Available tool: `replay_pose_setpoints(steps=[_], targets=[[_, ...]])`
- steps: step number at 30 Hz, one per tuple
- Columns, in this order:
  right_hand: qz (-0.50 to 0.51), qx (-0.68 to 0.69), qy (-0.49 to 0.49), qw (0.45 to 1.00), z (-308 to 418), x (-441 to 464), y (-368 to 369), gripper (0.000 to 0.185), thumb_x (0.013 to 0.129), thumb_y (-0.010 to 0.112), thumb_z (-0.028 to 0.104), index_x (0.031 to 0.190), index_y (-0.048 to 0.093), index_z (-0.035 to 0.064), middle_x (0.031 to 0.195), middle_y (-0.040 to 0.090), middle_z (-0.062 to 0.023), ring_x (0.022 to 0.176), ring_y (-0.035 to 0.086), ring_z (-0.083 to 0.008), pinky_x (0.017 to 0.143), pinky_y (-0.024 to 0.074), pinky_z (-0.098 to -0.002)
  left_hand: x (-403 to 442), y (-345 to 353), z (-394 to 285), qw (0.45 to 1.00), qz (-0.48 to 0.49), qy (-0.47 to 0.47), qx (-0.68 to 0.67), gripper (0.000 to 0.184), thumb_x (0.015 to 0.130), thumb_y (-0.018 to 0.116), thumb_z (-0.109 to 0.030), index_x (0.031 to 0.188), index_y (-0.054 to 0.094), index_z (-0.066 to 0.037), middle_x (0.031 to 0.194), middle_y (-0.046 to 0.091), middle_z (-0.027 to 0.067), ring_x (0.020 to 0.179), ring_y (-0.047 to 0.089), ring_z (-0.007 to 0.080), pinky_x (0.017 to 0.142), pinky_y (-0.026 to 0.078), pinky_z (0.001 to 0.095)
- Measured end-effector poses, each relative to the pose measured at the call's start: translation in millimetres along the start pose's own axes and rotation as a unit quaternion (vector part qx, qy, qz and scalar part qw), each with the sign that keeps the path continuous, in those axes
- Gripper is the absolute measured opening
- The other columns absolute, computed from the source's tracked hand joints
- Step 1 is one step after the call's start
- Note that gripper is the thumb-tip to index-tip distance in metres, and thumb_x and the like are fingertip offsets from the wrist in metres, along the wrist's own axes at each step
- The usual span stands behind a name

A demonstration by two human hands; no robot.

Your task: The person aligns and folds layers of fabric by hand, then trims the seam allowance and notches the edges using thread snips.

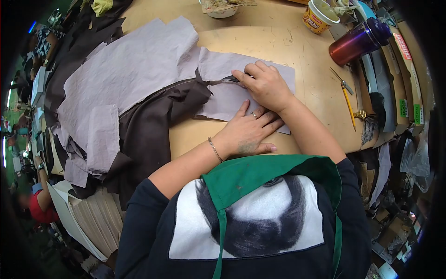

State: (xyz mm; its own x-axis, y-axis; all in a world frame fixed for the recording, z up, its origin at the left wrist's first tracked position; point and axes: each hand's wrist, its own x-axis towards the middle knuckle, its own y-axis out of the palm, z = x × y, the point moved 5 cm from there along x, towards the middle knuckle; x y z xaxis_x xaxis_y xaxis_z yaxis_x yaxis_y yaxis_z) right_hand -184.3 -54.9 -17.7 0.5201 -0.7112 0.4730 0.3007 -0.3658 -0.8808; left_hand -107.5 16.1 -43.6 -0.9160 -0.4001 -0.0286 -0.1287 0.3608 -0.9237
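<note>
A light grey-mauve fabric piece (134,60) is spread over the table, joined along a seam to dark brown fabric (153,116). My right hand (268,86) is closed round a small dark tool (231,79), whose tip points left at the seam near the narrow end of the fabric. What the tool is, I cannot make out. Just below it, my left hand (248,132) lies flat with its fingers apart, pressing on the light fabric and partly under my right wrist.
The wooden table (316,111) holds a purple and red bottle (357,42), a yellow cup (319,17), a bowl (220,10), a yellow pencil (348,108) and small snips (341,81). Boxes stand at the right edge. A person in red (42,204) is at far left.
</note>
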Motion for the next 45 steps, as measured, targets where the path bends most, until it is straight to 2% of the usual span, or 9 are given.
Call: replay_pose_setpoints(steps=[6, 18, 21, 30, 33, 36, 39, 42, 45], targets=[[-0.042, 0.068, 0.015, 0.997, -6.4, -2.7, -1.5, 0.035, 0.073, 0.065, 0.018, 0.108, 0.064, 0.0174, 0.085, 0.055, 0.0015, 0.080, 0.056, -0.0175, 0.061, 0.0452, -0.0320, 0.0, -0.2, 0.2, 1.000, -0.004, 0.005, 0.000, 0.076, 0.087, 0.036, -0.066, 0.144, 0.032, -0.017, 0.145, 0.034, 0.0082, 0.137, 0.027, 0.0299, 0.105, 0.018, 0.0659], [-0.077, 0.060, 0.015, 0.995, -10.7, -0.7, -1.0, 0.030, 0.073, 0.064, 0.015, 0.102, 0.066, 0.0174, 0.081, 0.056, 0.0032, 0.074, 0.057, -0.0166, 0.060, 0.0440, -0.0315, -0.5, -1.6, -2.4, 1.000, 0.005, 0.011, 0.018, 0.080, 0.085, 0.037, -0.068, 0.145, 0.030, -0.016, 0.147, 0.031, 0.0098, 0.137, 0.026, 0.0299, 0.104, 0.018, 0.0667], [-0.061, 0.090, 0.019, 0.994, -10.5, -0.1, -2.2, 0.037, 0.073, 0.067, 0.010, 0.110, 0.065, 0.0149, 0.083, 0.057, -0.0016, 0.074, 0.057, -0.0206, 0.064, 0.0444, -0.0336, -0.7, -2.0, -2.8, 1.000, 0.014, 0.015, 0.015, 0.080, 0.085, 0.039, -0.066, 0.146, 0.028, -0.015, 0.149, 0.029, 0.0099, 0.138, 0.025, 0.0301, 0.104, 0.018, 0.0669], [-0.061, 0.097, 0.007, 0.993, -12.2, 5.5, -7.7, 0.037, 0.072, 0.068, 0.009, 0.109, 0.065, 0.0130, 0.082, 0.058, -0.0029, 0.070, 0.056, -0.0215, 0.062, 0.0456, -0.0345, -0.8, -3.5, -4.4, 0.999, 0.041, 0.012, 0.011, 0.079, 0.086, 0.042, -0.062, 0.147, 0.024, -0.015, 0.151, 0.024, 0.0094, 0.140, 0.022, 0.0300, 0.104, 0.016, 0.0681], [-0.058, 0.086, 0.014, 0.995, -13.9, 8.3, -9.8, 0.032, 0.071, 0.065, 0.013, 0.103, 0.065, 0.0155, 0.081, 0.057, -0.0001, 0.073, 0.059, -0.0193, 0.063, 0.0477, -0.0329, -1.5, -2.8, -3.8, 0.999, 0.031, 0.018, 0.016, 0.079, 0.086, 0.042, -0.062, 0.147, 0.025, -0.014, 0.151, 0.025, 0.0095, 0.140, 0.022, 0.0298, 0.104, 0.017, 0.0680], [-0.068, 0.101, 0.014, 0.993, -13.4, 8.5, -9.3, 0.032, 0.071, 0.065, 0.013, 0.104, 0.064, 0.0148, 0.081, 0.057, -0.0017, 0.074, 0.059, -0.0197, 0.063, 0.0480, -0.0331, -1.5, -2.7, -4.1, 0.999, 0.024, 0.021, 0.014, 0.079, 0.086, 0.043, -0.061, 0.147, 0.026, -0.014, 0.150, 0.026, 0.0096, 0.140, 0.022, 0.0299, 0.104, 0.017, 0.0679], [-0.059, 0.120, 0.001, 0.991, -10.8, 8.8, -6.3, 0.034, 0.073, 0.069, 0.008, 0.107, 0.064, 0.0105, 0.081, 0.057, -0.0060, 0.073, 0.059, -0.0245, 0.064, 0.0483, -0.0359, -0.7, -2.9, -4.9, 0.999, 0.031, 0.024, 0.002, 0.078, 0.086, 0.043, -0.060, 0.146, 0.027, -0.014, 0.150, 0.027, 0.0095, 0.140, 0.022, 0.0300, 0.104, 0.018, 0.0679], [-0.105, 0.158, 0.036, 0.981, -5.4, 17.0, -8.7, 0.034, 0.074, 0.070, 0.008, 0.108, 0.063, 0.0097, 0.079, 0.056, -0.0073, 0.070, 0.058, -0.0257, 0.061, 0.0481, -0.0360, -0.2, -2.6, -5.5, 0.999, 0.024, 0.037, -0.003, 0.077, 0.086, 0.042, -0.061, 0.146, 0.029, -0.014, 0.150, 0.027, 0.0098, 0.140, 0.022, 0.0299, 0.104, 0.019, 0.0678], [-0.135, 0.153, 0.032, 0.978, 0.5, 33.5, -16.5, 0.034, 0.075, 0.070, 0.009, 0.108, 0.063, 0.0091, 0.078, 0.056, -0.0084, 0.068, 0.057, -0.0265, 0.059, 0.0476, -0.0359, -1.9, -1.0, -4.5, 0.999, 0.005, 0.044, 0.002, 0.074, 0.086, 0.043, -0.059, 0.144, 0.032, -0.014, 0.149, 0.028, 0.0102, 0.140, 0.022, 0.0299, 0.103, 0.021, 0.0678]])
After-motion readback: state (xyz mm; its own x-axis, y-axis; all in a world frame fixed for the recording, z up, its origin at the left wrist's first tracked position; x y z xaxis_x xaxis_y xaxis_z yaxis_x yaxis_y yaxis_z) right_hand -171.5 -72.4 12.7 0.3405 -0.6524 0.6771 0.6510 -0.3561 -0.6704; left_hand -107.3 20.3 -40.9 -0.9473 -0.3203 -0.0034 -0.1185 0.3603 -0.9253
